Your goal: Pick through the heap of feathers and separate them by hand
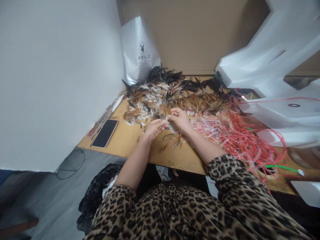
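Both of my hands meet over the near edge of a large heap of brown, white and black feathers (155, 95) on the table. My left hand (157, 128) is closed with its fingertips pinched on pale feathers. My right hand (179, 119) pinches a small brown feather (163, 111) between thumb and fingers, close to the left fingertips. A few loose dark feathers (177, 140) lie on the wood just below the hands. The quills within the fingertips are too small to make out.
A dark-screened phone (105, 133) lies at the table's left edge beside a white wall. Red and pink plastic strips (237, 136) are tangled on the right. A white bag (140, 50) stands behind the feathers. White foam-like pieces (280, 123) crowd the right side. A green strip (282, 167) lies near the front.
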{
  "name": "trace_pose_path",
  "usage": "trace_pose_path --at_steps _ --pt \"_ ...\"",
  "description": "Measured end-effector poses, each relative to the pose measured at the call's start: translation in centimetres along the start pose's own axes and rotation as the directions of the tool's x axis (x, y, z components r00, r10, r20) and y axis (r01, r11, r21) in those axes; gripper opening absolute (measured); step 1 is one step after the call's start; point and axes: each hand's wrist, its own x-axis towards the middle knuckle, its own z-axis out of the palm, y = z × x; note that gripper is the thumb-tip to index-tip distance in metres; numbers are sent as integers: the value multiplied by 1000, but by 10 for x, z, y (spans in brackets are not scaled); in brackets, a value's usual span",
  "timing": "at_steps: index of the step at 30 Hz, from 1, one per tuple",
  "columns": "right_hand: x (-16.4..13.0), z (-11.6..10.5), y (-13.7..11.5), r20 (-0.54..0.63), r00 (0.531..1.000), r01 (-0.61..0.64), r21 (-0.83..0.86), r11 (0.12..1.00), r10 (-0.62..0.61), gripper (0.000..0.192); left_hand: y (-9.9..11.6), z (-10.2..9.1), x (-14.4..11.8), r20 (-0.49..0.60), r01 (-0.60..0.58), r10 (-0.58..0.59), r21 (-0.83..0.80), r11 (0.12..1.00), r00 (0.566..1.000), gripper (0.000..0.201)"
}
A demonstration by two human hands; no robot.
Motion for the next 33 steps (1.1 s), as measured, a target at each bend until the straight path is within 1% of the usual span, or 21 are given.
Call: trace_pose_path --at_steps 5,12,19,23,26,29,31,33 --pt "0 -1 -3 29 998 50 -83 995 -48 30 -1 -2 1 26 12 -12 30 999 1000 10" --pt "1 0 1 65 994 98 -105 990 -91 30 -2 -2 1 57 0 -1 21 1000 998 7" --pt "4 -5 -6 97 994 47 -39 998 -43 40 2 -3 1 -9 -40 40 1 999 999 4" --pt "5 -7 -7 96 992 88 -88 992 -79 39 4 -2 0 -14 -46 46 -14 999 999 5" --pt "6 -7 0 96 986 149 -166 975 -134 38 3 -1 0 2 -37 37 18 999 999 7" --pt "6 -5 7 80 983 178 -237 955 -164 37 0 -2 1 22 -37 36 56 998 999 11" --pt "5 -3 8 77 983 178 -229 957 -165 38 -1 -3 1 33 -48 46 61 997 998 13" --pt "4 -2 6 72 988 148 -170 974 -138 39 -2 -3 2 36 -62 60 50 997 998 14"
